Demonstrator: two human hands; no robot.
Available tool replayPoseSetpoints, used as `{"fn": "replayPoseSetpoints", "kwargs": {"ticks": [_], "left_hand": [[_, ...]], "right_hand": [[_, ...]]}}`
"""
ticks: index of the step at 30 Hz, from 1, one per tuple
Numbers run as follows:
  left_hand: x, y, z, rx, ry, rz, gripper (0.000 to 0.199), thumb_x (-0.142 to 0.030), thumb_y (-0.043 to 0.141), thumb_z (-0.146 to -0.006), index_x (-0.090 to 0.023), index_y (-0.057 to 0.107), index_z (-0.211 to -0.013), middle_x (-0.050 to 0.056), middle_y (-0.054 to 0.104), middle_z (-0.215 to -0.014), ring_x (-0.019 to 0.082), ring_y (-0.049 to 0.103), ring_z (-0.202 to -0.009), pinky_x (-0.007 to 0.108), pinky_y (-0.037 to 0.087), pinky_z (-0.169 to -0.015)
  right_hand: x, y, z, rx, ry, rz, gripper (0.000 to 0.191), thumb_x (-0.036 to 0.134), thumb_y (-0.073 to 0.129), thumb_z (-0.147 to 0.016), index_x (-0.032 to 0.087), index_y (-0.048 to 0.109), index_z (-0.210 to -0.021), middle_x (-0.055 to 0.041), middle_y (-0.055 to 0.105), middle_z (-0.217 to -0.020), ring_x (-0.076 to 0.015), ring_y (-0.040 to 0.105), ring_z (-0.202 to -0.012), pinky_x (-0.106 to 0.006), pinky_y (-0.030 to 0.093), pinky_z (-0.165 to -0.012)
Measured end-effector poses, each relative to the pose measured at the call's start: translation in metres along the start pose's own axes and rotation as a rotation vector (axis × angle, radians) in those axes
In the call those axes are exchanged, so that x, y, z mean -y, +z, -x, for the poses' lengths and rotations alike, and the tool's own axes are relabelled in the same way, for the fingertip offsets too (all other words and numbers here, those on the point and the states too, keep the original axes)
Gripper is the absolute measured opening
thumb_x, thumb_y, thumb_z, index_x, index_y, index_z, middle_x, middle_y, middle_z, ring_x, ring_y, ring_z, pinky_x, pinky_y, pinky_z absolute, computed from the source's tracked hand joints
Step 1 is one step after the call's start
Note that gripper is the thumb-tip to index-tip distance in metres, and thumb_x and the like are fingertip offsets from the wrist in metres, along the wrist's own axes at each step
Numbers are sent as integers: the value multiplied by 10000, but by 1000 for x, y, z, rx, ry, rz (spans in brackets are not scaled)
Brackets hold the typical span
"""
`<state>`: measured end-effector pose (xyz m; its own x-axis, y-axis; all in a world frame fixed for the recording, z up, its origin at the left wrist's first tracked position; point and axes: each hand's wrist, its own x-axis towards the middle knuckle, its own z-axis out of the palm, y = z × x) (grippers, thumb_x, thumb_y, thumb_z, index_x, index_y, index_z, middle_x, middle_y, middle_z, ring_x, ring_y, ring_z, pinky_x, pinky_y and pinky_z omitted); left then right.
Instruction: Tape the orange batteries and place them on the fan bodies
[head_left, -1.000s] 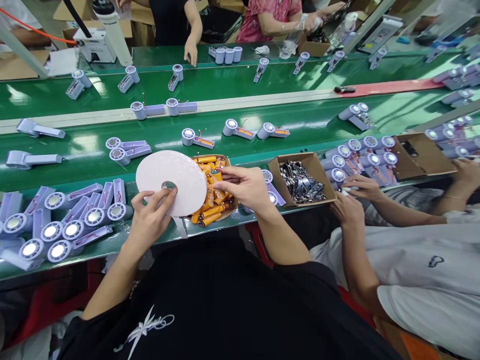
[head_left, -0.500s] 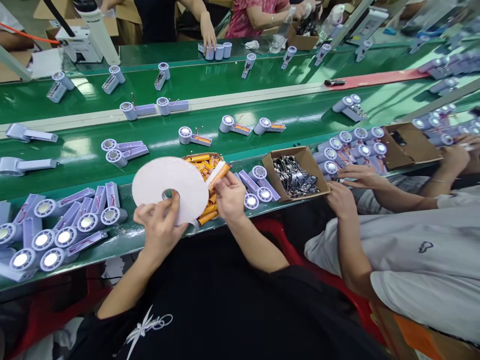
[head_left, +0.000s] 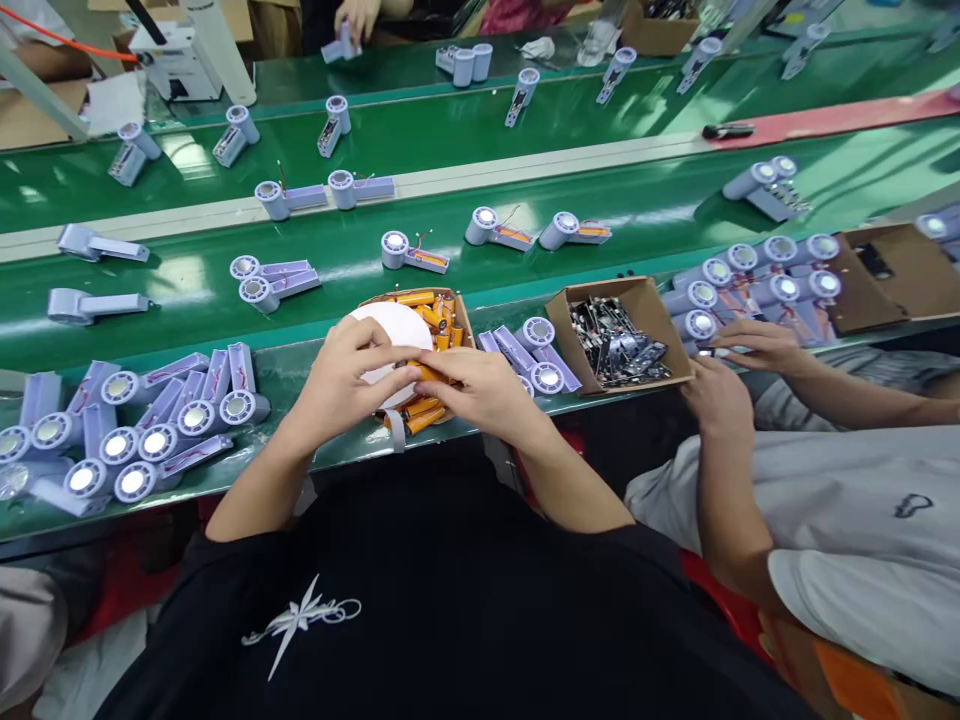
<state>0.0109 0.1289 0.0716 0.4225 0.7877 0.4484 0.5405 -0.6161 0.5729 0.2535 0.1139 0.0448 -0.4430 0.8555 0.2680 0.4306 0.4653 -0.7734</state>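
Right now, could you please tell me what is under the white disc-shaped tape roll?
Under the white disc-shaped tape roll sits a brown cardboard box of orange cylindrical battery cells. Both the left hand and right hand cover the roll's lower part, hiding the cells beneath.

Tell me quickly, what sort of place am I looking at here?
Most likely a factory assembly line: a green conveyor belt carries half-built handheld fans, a box of orange batteries sits by the hands, and co-workers sit alongside.

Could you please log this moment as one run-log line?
left hand: on white tape roll | right hand: holds orange battery | battery box behind
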Motion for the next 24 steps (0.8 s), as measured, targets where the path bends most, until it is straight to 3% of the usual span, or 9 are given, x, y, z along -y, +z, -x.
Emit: {"fn": "replayPoseSetpoints", "kwargs": {"ticks": [3, 8, 11, 14, 17, 20, 24], "left_hand": [[2, 2, -7, 24, -32, 90, 302, -497, 689, -1084, -270, 878, -1017, 26, 663, -828, 199, 609, -857, 381, 520, -853], [18, -4, -16, 36, -106, 349, 474, -655, 655, -1065, -212, 776, -947, 69, 738, -1011, 187, 692, -906, 345, 573, -843], [21, -3, -16, 36, -92, 350, 464, -612, 627, -1097, -199, 735, -916, 49, 757, -894, 158, 694, -783, 310, 558, -773], [17, 2, -11, -52, -48, 319, 448, -591, 650, -1093, -202, 740, -888, 45, 776, -846, 169, 720, -801, 319, 572, -805], [13, 6, -7, -124, -26, 420, 342, -561, 734, -1053, -223, 788, -1048, 34, 785, -866, 165, 729, -789, 317, 588, -791], [14, 7, -8, -115, -86, 530, 435, -582, 782, -1017, -240, 775, -1285, 20, 772, -847, 162, 736, -753, 307, 600, -748], [18, 6, -10, -90, -151, 560, 439, -588, 764, -1026, -228, 797, -1277, 38, 800, -870, 166, 754, -750, 309, 629, -740]], "right_hand": [[-5, -2, -2, 20, 8, 17, 381, 332, 795, -1009, 302, 811, -1389, -44, 864, -1275, -287, 818, -1169, -427, 633, -1107], [-5, -9, -2, 17, 9, -20, 382, 340, 847, -972, 305, 831, -1353, -38, 853, -1317, -294, 816, -1198, -429, 613, -1136], [-3, -7, -2, 45, 10, -42, 399, 341, 873, -948, 302, 832, -1343, -33, 857, -1309, -290, 821, -1183, -408, 618, -1108], [0, -5, -5, 83, 20, -48, 452, 346, 907, -911, 296, 820, -1352, -34, 866, -1273, -281, 826, -1133, -387, 626, -1055], [1, -3, -8, 108, 11, 8, 476, 314, 924, -889, 255, 813, -1348, -63, 868, -1243, -294, 813, -1140, -402, 612, -1054], [0, -3, -9, 131, 5, 47, 402, 315, 882, -930, 250, 820, -1322, -74, 865, -1235, -301, 804, -1160, -423, 598, -1076], [-4, -1, -7, 122, -39, -2, 379, 337, 814, -988, 257, 803, -1359, -93, 804, -1415, -319, 750, -1324, -471, 569, -1179]]}}
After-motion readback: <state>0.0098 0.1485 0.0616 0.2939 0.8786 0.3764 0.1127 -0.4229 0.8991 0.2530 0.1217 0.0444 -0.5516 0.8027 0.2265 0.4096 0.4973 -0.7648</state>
